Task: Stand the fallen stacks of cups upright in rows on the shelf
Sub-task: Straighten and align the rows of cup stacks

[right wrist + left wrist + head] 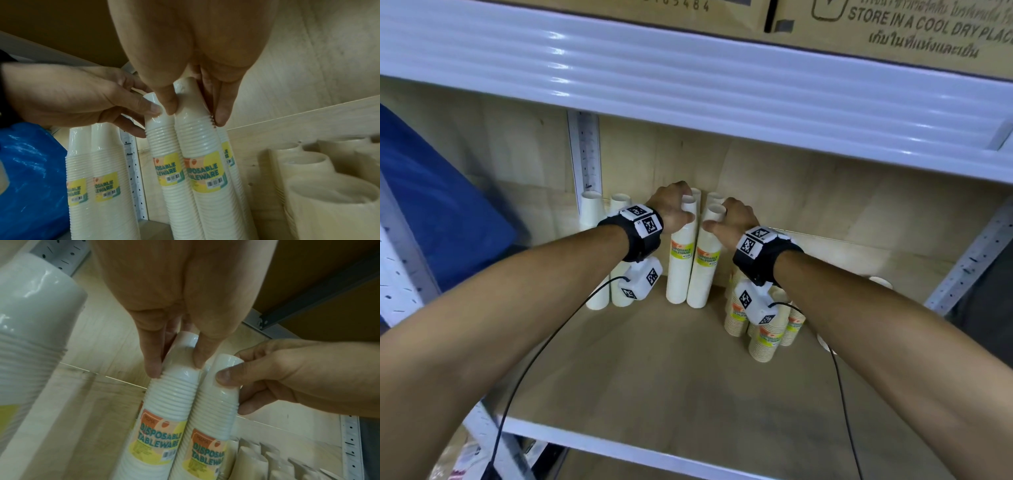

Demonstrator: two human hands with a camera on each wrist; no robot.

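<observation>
Left hand (671, 209) and right hand (734, 219) each pinch an upright cup stack (681, 260) (tops only); releasing unevenly could topple both onto the shelf (654, 377)

Two tall wrapped stacks of white disposable cups (681, 263) (702, 270), labelled "Disposable Tableware", are seen upright and touching on the pale wooden shelf (654, 359), near its back.

Wooden shelf (661, 370) carries cup stacks (678, 270) (some fallen).
</observation>
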